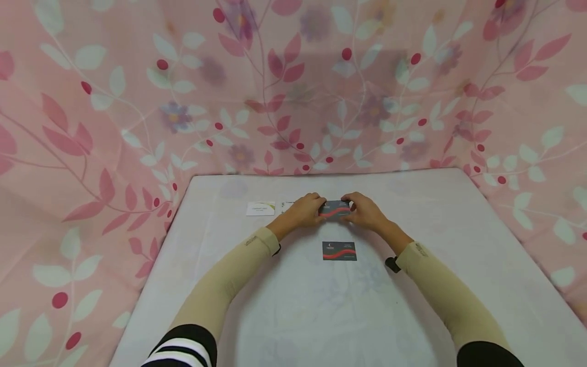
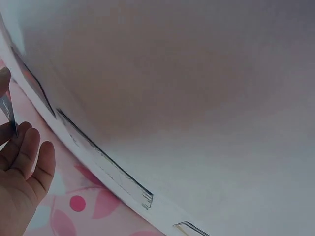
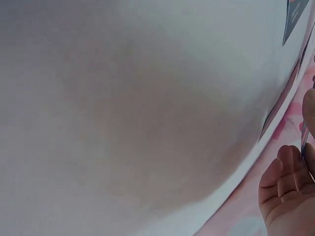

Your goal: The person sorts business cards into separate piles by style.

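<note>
My left hand (image 1: pixel 303 210) and right hand (image 1: pixel 365 210) hold a dark business card (image 1: pixel 335 209) with a red wavy stripe between them, one at each short side. In the left wrist view, the thumb and fingers of the left hand (image 2: pixel 27 177) pinch the card's edge (image 2: pixel 7 110) above the table. The right wrist view has the right hand (image 3: pixel 288 187) pinching the other end, with the card seen nearly edge-on. Nearer to me, a matching dark card (image 1: pixel 339 251) lies flat on the table. Left of my left hand, a white card with a patterned side (image 1: pixel 286 206) is partly hidden.
Farther left lies a white business card (image 1: pixel 260 209) with a yellow-green corner. All of this is on a table with a white cloth (image 1: pixel 293 316). Pink flowered fabric (image 1: pixel 293 92) hangs behind the table's back edge and along both sides.
</note>
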Motion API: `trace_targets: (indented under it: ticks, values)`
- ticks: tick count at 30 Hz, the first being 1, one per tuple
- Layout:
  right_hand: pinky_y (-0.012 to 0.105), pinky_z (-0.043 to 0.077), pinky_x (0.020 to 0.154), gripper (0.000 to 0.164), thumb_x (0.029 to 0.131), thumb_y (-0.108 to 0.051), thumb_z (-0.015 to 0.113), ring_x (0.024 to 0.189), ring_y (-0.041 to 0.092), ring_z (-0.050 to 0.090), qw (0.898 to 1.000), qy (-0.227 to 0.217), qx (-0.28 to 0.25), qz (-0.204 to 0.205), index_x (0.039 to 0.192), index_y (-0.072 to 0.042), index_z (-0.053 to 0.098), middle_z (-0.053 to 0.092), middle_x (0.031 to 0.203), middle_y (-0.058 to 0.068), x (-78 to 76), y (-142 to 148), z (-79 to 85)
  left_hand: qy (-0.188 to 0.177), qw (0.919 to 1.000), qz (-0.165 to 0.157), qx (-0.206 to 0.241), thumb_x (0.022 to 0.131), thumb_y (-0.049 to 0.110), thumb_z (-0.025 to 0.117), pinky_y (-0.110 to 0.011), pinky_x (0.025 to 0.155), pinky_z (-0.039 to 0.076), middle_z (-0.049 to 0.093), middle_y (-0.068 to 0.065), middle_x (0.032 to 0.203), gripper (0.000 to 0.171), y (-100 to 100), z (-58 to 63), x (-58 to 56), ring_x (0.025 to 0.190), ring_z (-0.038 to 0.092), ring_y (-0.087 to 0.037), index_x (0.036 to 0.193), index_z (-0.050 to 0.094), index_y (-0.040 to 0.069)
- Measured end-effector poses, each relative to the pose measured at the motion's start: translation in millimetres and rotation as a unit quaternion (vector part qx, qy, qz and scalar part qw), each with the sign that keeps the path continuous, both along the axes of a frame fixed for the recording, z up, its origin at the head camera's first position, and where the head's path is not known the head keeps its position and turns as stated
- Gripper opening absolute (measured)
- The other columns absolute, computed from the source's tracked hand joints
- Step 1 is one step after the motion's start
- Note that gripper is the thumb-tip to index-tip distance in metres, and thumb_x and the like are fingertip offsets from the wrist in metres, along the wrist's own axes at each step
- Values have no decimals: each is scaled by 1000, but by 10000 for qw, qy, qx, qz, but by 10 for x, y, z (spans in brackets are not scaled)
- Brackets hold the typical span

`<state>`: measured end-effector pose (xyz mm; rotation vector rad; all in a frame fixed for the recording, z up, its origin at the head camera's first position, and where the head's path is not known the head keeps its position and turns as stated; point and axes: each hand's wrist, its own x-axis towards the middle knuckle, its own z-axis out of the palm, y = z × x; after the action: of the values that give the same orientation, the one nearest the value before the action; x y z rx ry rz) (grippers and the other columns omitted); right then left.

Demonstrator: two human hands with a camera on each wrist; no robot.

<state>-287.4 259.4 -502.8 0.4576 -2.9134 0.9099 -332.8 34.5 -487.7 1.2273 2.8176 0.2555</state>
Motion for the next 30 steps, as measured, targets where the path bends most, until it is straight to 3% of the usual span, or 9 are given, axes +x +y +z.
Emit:
trace_targets:
  ticks: [9, 15, 24, 30]
  values:
    - [47, 51, 89, 59, 80, -29, 84, 105, 34, 61, 9992, -94, 366, -90, 128, -4, 61, 57, 127, 18, -159, 42, -122, -179, 9990, 388, -128, 91, 38, 70, -41, 97, 48, 60, -10, 129, 56, 100, -116, -105, 114, 57, -23, 136, 56, 8]
    - [48, 48, 89, 56, 78, -25, 85, 102, 34, 59, 9996, 2, 275, 74, 124, 0, 64, 61, 121, 21, -220, 61, -146, -161, 9989, 393, -216, 91, 40, 70, -41, 89, 51, 64, -7, 120, 49, 141, -181, -176, 106, 59, -22, 130, 61, 12]
    - [48, 47, 91, 57, 75, -26, 86, 100, 33, 58, 9992, -193, 295, 180, 120, 3, 66, 62, 116, 20, -229, 34, -94, -211, 9976, 393, -531, 89, 42, 72, -46, 92, 49, 61, -7, 127, 48, 145, -139, -221, 113, 58, -24, 127, 66, 13]
    - [48, 45, 94, 57, 75, -25, 87, 103, 33, 55, 9977, -650, 189, 87, 120, 3, 66, 57, 117, 22, -241, 48, -101, -577, 9949, 459, -693, 89, 41, 72, -46, 96, 46, 58, -6, 127, 50, 165, -109, -225, 115, 54, -24, 130, 64, 13]
